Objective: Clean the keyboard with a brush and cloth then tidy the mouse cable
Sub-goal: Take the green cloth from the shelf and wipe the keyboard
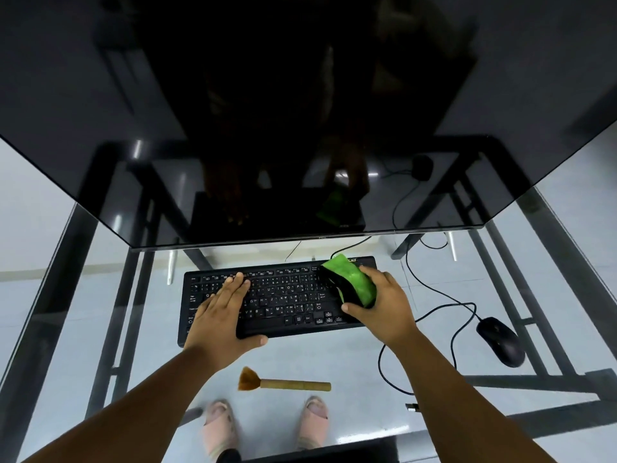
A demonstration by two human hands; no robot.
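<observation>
On the glass table [100,295], the left hand [223,315] lies flat and open over the black keyboard's [283,299] left half, thumb at its near edge. Nearer, the brush [283,384] lies alone on bare glass. The right hand [384,305] grips a green cloth [350,279] at the keyboard's right end; the mouse [500,340] and its looping cable [434,289] lie beyond.

We see a black keyboard [277,297] with pale key legends, and a bright green cloth [354,280] edged in black. The brush [283,383] has rusty orange-brown bristles and a tan handle. The mouse [499,340] and its cable [430,289] are black. The monitor [300,111] is glossy black. The slippers [218,426] look pale pink, perhaps beige, through the glass.
</observation>
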